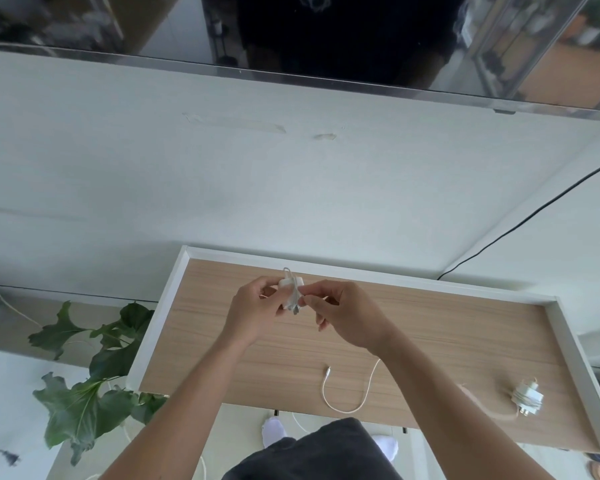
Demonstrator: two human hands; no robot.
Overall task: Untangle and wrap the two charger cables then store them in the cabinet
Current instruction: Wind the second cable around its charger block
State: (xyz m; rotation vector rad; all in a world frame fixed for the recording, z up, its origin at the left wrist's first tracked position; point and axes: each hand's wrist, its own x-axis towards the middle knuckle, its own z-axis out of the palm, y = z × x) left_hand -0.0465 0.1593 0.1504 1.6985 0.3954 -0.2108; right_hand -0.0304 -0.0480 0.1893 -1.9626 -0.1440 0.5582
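I see 1 white charger [289, 293] held between both hands, above the table [430, 327] near its back rim. Left hand [255, 310] grips the adapter block from the left, fingers [264, 283] curled round it. Right hand [349, 318] pinches the cable turns on the block's right side, thumb and index tips closed on them. Several turns are wound round the block, with 1 small loop sticking out on top. The loose tail [347, 407] comes out from under the right wrist and lies in a U on the table. 2nd charger [527, 398] sits at the table's right end, cable wound round it, well apart from both hands.
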